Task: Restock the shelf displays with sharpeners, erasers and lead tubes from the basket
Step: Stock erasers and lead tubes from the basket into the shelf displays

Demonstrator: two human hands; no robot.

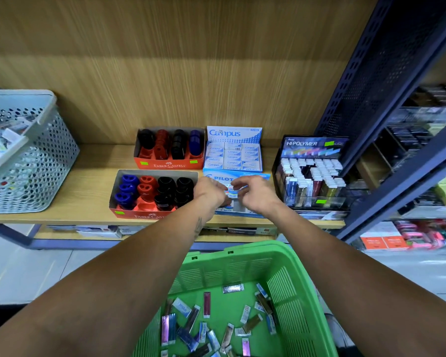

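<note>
Both hands are held over the Pilot eraser box (236,176) at the near edge of the shelf (88,186). A small white eraser (234,188) is pinched between the curled fingers of the left hand (211,190) and right hand (255,193). Lead tubes and erasers lie loose in the green basket (281,274) nearest the camera.

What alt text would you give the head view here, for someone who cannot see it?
Both hands, left hand and right hand, hold small erasers over the Pilot box on a wooden shelf, beside two sharpener boxes. Below, a green basket holds scattered lead tubes and erasers.
</note>
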